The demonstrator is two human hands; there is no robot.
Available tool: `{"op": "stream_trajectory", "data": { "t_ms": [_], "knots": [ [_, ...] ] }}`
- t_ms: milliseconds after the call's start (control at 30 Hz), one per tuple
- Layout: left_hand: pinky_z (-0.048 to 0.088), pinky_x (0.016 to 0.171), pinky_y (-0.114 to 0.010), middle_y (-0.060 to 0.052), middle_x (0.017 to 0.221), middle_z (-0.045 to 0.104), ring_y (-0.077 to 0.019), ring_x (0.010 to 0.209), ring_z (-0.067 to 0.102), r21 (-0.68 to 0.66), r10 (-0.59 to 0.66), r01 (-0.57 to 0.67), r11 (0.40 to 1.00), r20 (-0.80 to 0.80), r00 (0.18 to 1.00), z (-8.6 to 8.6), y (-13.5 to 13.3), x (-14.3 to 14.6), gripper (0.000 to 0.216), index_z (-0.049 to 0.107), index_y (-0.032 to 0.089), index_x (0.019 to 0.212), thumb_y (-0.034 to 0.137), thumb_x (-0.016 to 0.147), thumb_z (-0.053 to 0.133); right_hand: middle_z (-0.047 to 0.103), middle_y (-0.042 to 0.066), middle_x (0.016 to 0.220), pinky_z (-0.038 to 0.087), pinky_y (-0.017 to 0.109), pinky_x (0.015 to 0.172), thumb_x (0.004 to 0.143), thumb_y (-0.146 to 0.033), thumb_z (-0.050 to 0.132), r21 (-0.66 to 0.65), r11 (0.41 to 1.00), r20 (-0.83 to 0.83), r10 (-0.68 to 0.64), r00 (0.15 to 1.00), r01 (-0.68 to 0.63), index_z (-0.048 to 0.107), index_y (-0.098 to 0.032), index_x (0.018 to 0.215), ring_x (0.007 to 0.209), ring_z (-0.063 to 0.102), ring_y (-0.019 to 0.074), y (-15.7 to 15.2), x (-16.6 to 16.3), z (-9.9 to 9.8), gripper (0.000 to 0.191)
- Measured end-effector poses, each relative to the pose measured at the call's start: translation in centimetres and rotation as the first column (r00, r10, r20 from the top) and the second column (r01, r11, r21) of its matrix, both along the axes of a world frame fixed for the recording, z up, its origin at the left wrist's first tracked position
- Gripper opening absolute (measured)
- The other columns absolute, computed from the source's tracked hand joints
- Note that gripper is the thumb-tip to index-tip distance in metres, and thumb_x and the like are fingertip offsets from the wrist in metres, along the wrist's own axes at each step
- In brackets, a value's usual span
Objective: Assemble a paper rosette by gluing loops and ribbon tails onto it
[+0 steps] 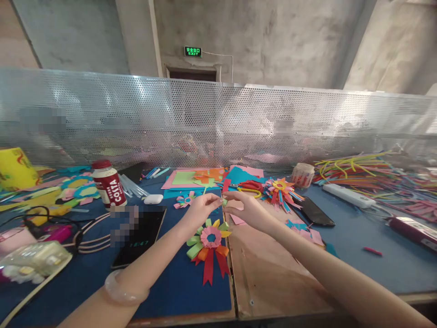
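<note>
The left hand (200, 208) and right hand (246, 210) meet fingertip to fingertip, each pinched shut on a small pale green paper strip (224, 201). Just below them on the counter (273, 273) lies a multicoloured paper rosette with red ribbon tails (210, 238).

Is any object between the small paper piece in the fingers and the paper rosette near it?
Nothing visible. The left hand and right hand pinch the small paper piece just beyond the paper rosette; only bare blue mat shows between them.
</note>
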State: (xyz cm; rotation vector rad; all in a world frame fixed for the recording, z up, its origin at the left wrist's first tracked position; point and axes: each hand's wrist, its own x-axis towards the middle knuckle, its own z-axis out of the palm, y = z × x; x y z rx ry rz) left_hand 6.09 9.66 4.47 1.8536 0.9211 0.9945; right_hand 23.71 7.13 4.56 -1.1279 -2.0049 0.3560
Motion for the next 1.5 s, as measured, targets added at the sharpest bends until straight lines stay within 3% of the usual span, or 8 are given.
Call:
{"op": "stream_trajectory", "data": {
  "t_ms": [233, 433, 533, 767, 900, 1100, 1267, 1500],
  "knots": [
    [0.043, 0.072, -0.027, -0.004, 0.082, 0.068, -0.0184, 0.079, 0.060, 0.039, -0.001, 0.003, 0.999, -0.053, 0.999, -0.4, 0.1, -0.1, 0.026, 0.067, 0.016, 0.080, 0.040, 0.077, 0.057, 0.066, 0.005, 0.101, 0.047, 0.032, 0.083, 0.087, -0.034, 0.052, 0.004, 1.000, -0.074, -0.004, 0.997, 0.005, 0.063, -0.022, 0.107, 0.094, 0.060, 0.0187, -0.7, -0.5, -1.5, 0.026],
    [0.044, 0.070, -0.026, -0.003, 0.080, 0.068, -0.0182, 0.077, 0.061, 0.094, 0.034, -0.025, 0.995, -0.090, 0.995, 0.0, 0.4, -0.4, 0.029, 0.066, 0.017, 0.078, 0.044, 0.078, 0.055, 0.069, 0.003, 0.096, 0.050, 0.031, 0.072, 0.086, -0.029, 0.050, -0.070, 0.998, -0.143, -0.019, 0.990, 0.009, 0.060, -0.025, 0.115, 0.080, 0.062, 0.0170, -1.4, -0.3, -1.4, 0.031],
    [0.044, 0.070, -0.027, -0.003, 0.082, 0.069, -0.0188, 0.079, 0.061, 0.129, 0.080, -0.067, 0.989, -0.100, 0.992, 0.2, 0.7, -0.7, 0.033, 0.066, 0.018, 0.078, 0.045, 0.083, 0.048, 0.067, 0.004, 0.099, 0.051, 0.032, 0.072, 0.087, -0.032, 0.048, -0.157, 0.986, -0.268, 0.002, 0.964, -0.046, 0.061, -0.023, 0.113, 0.080, 0.064, 0.0171, -1.7, 0.0, -1.3, 0.030],
    [0.044, 0.068, -0.027, -0.004, 0.077, 0.069, -0.0180, 0.074, 0.061, 0.154, 0.132, -0.107, 0.982, -0.161, 0.978, 0.5, 0.8, -1.0, 0.034, 0.066, 0.016, 0.076, 0.043, 0.084, 0.046, 0.065, 0.002, 0.071, 0.052, 0.029, 0.063, 0.081, -0.040, 0.056, -0.389, 0.903, -0.459, -0.017, 0.888, -0.183, 0.058, -0.017, 0.084, 0.065, 0.063, 0.0146, -2.4, -0.2, -0.5, 0.024],
    [0.043, 0.065, -0.027, -0.003, 0.075, 0.068, -0.0174, 0.069, 0.060, 0.173, 0.140, -0.104, 0.979, -0.209, 0.968, 0.6, 0.6, -0.9, 0.036, 0.066, 0.016, 0.076, 0.043, 0.085, 0.044, 0.061, 0.000, 0.067, 0.049, 0.027, 0.060, 0.081, -0.043, 0.055, -0.464, 0.860, -0.455, -0.027, 0.890, -0.211, 0.054, -0.017, 0.077, 0.062, 0.059, 0.0127, -2.6, -0.2, -0.4, 0.026],
    [0.040, 0.065, -0.027, -0.002, 0.072, 0.065, -0.0162, 0.066, 0.055, 0.239, 0.169, -0.100, 0.966, -0.288, 0.943, 0.4, 0.8, -1.0, 0.031, 0.065, 0.017, 0.071, 0.040, 0.083, 0.047, 0.057, -0.001, 0.077, 0.045, 0.024, 0.058, 0.077, -0.039, 0.058, -0.649, 0.714, -0.302, 0.077, 0.950, -0.264, 0.055, -0.019, 0.072, 0.067, 0.056, 0.0115, -3.2, 0.6, 0.6, 0.022],
    [0.039, 0.064, -0.027, -0.002, 0.077, 0.064, -0.0163, 0.069, 0.055, 0.246, 0.117, -0.020, 0.969, -0.388, 0.914, 0.0, 1.6, -1.6, 0.020, 0.066, 0.019, 0.074, 0.038, 0.076, 0.058, 0.054, -0.002, 0.069, 0.036, 0.020, 0.050, 0.079, -0.038, 0.056, -0.643, 0.758, -0.039, 0.104, 0.994, -0.104, 0.060, -0.020, 0.071, 0.059, 0.046, 0.0095, -3.1, 2.1, 1.2, 0.020],
    [0.039, 0.057, -0.024, -0.002, 0.085, 0.063, -0.0181, 0.072, 0.058, 0.044, -0.022, 0.058, 0.997, -0.586, 0.810, 0.7, 2.2, -3.7, 0.038, 0.066, 0.021, 0.089, 0.046, 0.061, 0.070, 0.061, 0.001, 0.068, 0.036, 0.020, 0.048, 0.075, -0.039, 0.063, -0.729, 0.662, -0.075, 0.170, 0.983, -0.170, 0.065, -0.018, 0.078, 0.062, 0.052, 0.0117, -1.5, 3.8, -0.3, 0.021]
  ]
}}
